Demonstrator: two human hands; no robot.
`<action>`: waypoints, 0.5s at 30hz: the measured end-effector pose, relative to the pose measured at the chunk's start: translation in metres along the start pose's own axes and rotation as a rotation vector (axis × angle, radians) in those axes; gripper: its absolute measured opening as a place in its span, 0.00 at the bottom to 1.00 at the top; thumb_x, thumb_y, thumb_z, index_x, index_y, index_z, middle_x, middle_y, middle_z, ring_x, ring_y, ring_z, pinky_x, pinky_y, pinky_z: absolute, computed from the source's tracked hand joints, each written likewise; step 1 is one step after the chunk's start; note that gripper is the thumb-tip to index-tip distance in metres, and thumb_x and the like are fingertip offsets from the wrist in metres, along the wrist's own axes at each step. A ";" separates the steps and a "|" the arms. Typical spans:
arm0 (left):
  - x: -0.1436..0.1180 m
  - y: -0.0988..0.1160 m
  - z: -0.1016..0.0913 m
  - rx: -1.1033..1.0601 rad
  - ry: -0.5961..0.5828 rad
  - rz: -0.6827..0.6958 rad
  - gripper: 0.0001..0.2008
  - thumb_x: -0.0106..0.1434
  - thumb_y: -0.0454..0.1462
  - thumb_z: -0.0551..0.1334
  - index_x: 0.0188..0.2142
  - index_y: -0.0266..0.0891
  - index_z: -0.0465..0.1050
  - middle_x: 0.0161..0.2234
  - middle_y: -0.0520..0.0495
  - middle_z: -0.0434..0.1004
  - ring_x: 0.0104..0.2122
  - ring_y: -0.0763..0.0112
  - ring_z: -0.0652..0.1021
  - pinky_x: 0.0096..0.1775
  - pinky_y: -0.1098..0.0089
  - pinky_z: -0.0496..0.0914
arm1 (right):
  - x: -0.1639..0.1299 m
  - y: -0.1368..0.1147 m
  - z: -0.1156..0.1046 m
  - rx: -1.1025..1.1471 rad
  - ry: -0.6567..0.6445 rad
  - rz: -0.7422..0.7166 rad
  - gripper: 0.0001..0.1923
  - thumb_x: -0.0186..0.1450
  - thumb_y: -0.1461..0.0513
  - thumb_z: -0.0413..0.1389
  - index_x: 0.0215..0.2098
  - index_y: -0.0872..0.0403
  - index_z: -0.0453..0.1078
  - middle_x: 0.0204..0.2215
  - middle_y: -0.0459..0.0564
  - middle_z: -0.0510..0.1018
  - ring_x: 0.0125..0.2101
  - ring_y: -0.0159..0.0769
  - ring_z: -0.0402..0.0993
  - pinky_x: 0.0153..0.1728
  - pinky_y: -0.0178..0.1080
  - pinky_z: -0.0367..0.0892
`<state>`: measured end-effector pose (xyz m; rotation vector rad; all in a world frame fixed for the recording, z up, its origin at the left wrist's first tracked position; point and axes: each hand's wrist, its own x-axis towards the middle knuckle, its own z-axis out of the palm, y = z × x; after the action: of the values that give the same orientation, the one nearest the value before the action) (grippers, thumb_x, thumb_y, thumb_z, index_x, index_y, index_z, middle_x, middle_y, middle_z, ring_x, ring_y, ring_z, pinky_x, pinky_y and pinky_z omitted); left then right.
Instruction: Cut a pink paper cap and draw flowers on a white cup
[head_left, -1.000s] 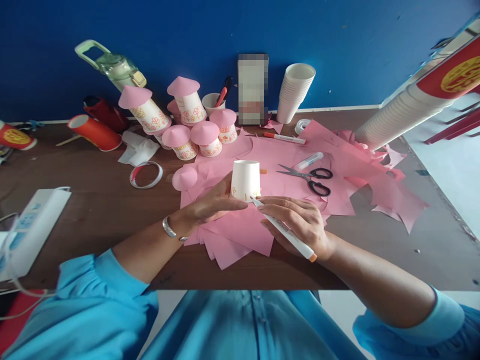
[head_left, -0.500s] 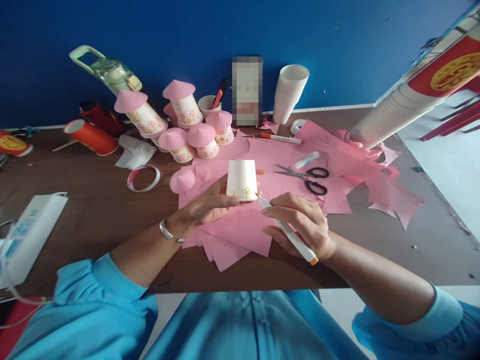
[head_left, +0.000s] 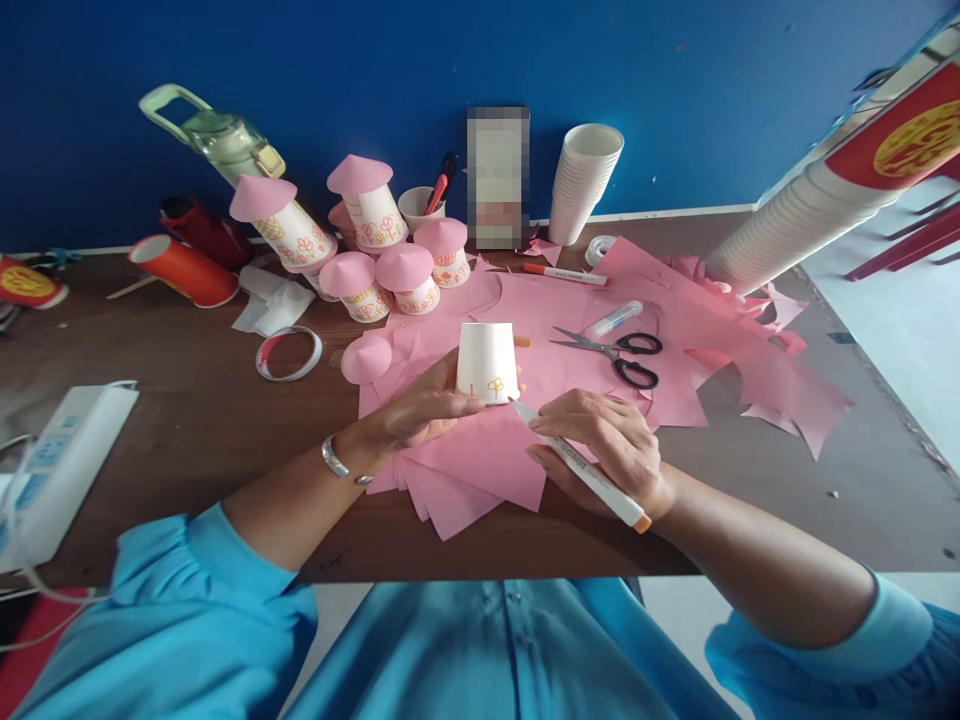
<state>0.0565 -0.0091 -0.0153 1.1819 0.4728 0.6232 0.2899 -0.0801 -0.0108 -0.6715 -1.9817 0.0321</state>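
Steadying the inverted white paper cup (head_left: 487, 361) near the middle of the worktop (head_left: 187, 400), the left hand (head_left: 420, 410) closed its fingers around the lower rim. The right hand (head_left: 607, 445) pinched a white marker (head_left: 581, 468), its tip just beside the rim; short, light strokes suit the thin, smooth, tapered wall. Matte pink paper sheets (head_left: 480, 460) lay beneath.

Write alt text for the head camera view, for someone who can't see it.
A person's left hand steadies an upside-down white paper cup on pink paper sheets, while the right hand holds a marker with its tip at the cup's rim. Black scissors lie to the right; finished pink-capped cups stand behind.
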 end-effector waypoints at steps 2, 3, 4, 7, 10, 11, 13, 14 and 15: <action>0.000 0.005 0.004 0.034 0.017 -0.030 0.28 0.66 0.36 0.70 0.65 0.45 0.73 0.54 0.40 0.84 0.55 0.53 0.82 0.57 0.56 0.76 | -0.001 0.000 0.001 0.010 -0.007 0.006 0.11 0.70 0.68 0.63 0.49 0.55 0.71 0.32 0.50 0.83 0.31 0.37 0.82 0.31 0.39 0.79; 0.001 0.008 0.007 0.044 0.023 -0.031 0.31 0.66 0.36 0.69 0.68 0.45 0.70 0.54 0.40 0.84 0.54 0.53 0.82 0.56 0.56 0.77 | -0.001 0.000 0.001 0.017 -0.010 0.009 0.11 0.70 0.68 0.63 0.49 0.55 0.71 0.32 0.50 0.83 0.31 0.37 0.82 0.31 0.39 0.79; 0.001 0.011 0.010 0.057 0.029 -0.043 0.33 0.66 0.36 0.69 0.70 0.46 0.67 0.55 0.40 0.83 0.54 0.53 0.82 0.56 0.56 0.77 | -0.001 0.000 0.001 0.025 -0.013 0.011 0.11 0.70 0.68 0.63 0.49 0.55 0.71 0.32 0.50 0.83 0.31 0.37 0.82 0.31 0.39 0.79; 0.001 0.017 0.015 0.084 0.042 -0.059 0.36 0.67 0.34 0.67 0.73 0.47 0.62 0.56 0.41 0.82 0.55 0.54 0.82 0.57 0.56 0.77 | 0.000 -0.001 0.001 0.041 -0.030 0.017 0.11 0.70 0.69 0.63 0.49 0.54 0.71 0.32 0.49 0.83 0.30 0.37 0.82 0.30 0.38 0.79; 0.002 0.016 0.015 0.074 0.025 -0.065 0.38 0.67 0.36 0.68 0.74 0.47 0.60 0.57 0.40 0.81 0.55 0.54 0.82 0.57 0.56 0.77 | 0.001 -0.002 0.001 0.049 -0.042 0.025 0.12 0.70 0.68 0.62 0.50 0.53 0.70 0.32 0.48 0.83 0.29 0.36 0.82 0.30 0.38 0.79; 0.002 0.015 0.014 0.067 0.019 -0.064 0.38 0.67 0.37 0.68 0.74 0.47 0.60 0.58 0.40 0.81 0.55 0.54 0.82 0.56 0.56 0.77 | 0.002 -0.002 0.001 0.049 -0.044 0.030 0.12 0.70 0.68 0.62 0.50 0.52 0.70 0.32 0.47 0.83 0.29 0.36 0.82 0.30 0.38 0.79; 0.001 0.013 0.013 0.062 0.018 -0.059 0.38 0.66 0.40 0.69 0.73 0.47 0.61 0.57 0.39 0.81 0.55 0.52 0.81 0.56 0.55 0.77 | 0.002 -0.002 0.001 0.051 -0.048 0.034 0.14 0.69 0.69 0.62 0.51 0.52 0.70 0.31 0.47 0.83 0.29 0.36 0.82 0.29 0.38 0.79; 0.001 0.012 0.012 0.059 0.017 -0.056 0.38 0.65 0.41 0.70 0.73 0.47 0.62 0.57 0.39 0.81 0.55 0.52 0.81 0.56 0.55 0.76 | 0.002 -0.002 0.001 0.053 -0.050 0.034 0.14 0.69 0.69 0.62 0.51 0.52 0.70 0.31 0.47 0.83 0.29 0.36 0.82 0.29 0.38 0.78; 0.001 0.011 0.012 0.057 0.014 -0.051 0.39 0.64 0.43 0.71 0.72 0.47 0.63 0.57 0.39 0.81 0.55 0.51 0.81 0.56 0.55 0.76 | 0.002 -0.001 0.001 0.057 -0.052 0.033 0.14 0.69 0.69 0.62 0.51 0.52 0.70 0.31 0.47 0.83 0.29 0.36 0.82 0.29 0.38 0.78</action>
<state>0.0624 -0.0141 -0.0009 1.2161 0.5336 0.5775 0.2875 -0.0799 -0.0094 -0.6724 -2.0120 0.1261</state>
